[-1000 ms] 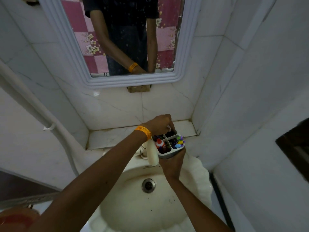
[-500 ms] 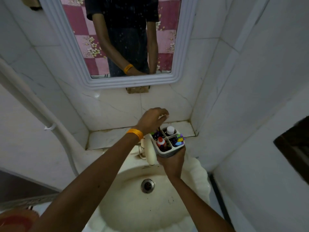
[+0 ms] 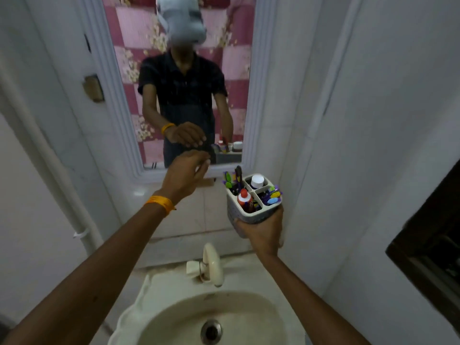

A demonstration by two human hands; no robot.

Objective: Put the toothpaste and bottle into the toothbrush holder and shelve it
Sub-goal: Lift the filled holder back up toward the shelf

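Four compartments divide the squarish, speckled toothbrush holder (image 3: 251,210), which your right hand (image 3: 263,235) cups from beneath, fingers wrapped around its base, at about four o'clock from the mirror's (image 3: 179,83) lower corner. A white-capped bottle (image 3: 257,181) stands in the far cell; the red-capped toothpaste (image 3: 245,199) tube leans in the near one; bright plastic toothbrushes (image 3: 272,196) bristle from the right cell. Your left hand (image 3: 185,174), with an orange band (image 3: 160,202) at the wrist, hangs at nine o'clock from the holder, fingers loosely curled and empty. Below, the glossy cream basin (image 3: 174,317) curves round a metal drain (image 3: 211,331), a smooth rounded tap (image 3: 211,263) at its twelve o'clock.
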